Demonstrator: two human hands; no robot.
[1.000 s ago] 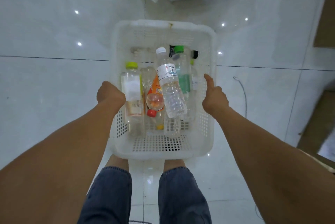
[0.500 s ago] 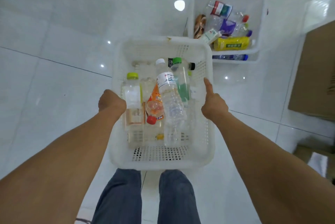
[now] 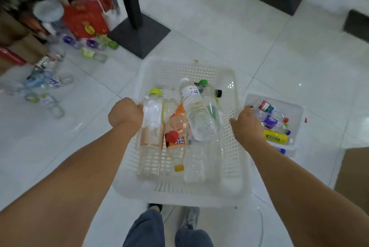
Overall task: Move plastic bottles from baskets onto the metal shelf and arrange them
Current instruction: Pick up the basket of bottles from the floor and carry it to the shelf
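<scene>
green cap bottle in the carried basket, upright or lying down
Lying down: the green-capped bottle rests on its side in the white basket.

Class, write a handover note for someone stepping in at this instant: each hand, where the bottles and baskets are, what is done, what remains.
Left grip: holds the white basket by its left rim.
Right grip: holds its right rim.
The basket is carried above the floor, with several bottles lying inside.
A second basket of bottles sits on the floor at right; loose bottles lie on the floor at left.
Done: nothing visibly shelved; the shelf is not clearly in view.
Left: carry to the shelf, unload, arrange.
</scene>
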